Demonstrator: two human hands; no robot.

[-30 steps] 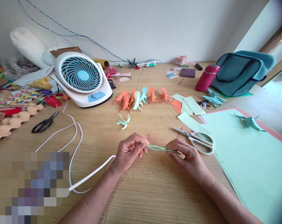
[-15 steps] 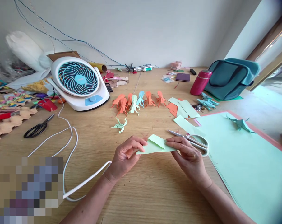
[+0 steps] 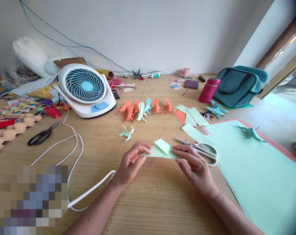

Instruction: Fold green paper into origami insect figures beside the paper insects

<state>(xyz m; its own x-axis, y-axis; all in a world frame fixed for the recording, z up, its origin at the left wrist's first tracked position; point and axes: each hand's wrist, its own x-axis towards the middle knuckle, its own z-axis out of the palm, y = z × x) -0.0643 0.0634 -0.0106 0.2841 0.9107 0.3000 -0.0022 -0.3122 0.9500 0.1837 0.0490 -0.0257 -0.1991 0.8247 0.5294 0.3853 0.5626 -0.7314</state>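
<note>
A pale green sheet of folded paper (image 3: 161, 150) lies between my hands, with a slanted flap standing on its top. My left hand (image 3: 133, 163) grips its left end between thumb and fingers. At the right end, my right hand (image 3: 194, 166) has its fingers on the paper, the thumb lower near the front edge. White-handled scissors (image 3: 208, 153) lie just behind my right hand. Beyond the paper sits a small pale green origami figure (image 3: 126, 133), and behind it stand several orange origami figures (image 3: 157, 106) with a pale green and a blue one among them.
A white fan (image 3: 86, 91) stands at the back left, its cord (image 3: 75, 143) looping over the table. Black scissors (image 3: 43, 133) lie on the left. Paper strips (image 3: 195, 117), a pink bottle (image 3: 210, 89), a teal bag (image 3: 241, 86) and large green sheets (image 3: 257, 169) occupy the right.
The thumbs have shifted from under the paper's front edge to the near side, and the paper sits slightly farther left. The camera view has tilted a little.
</note>
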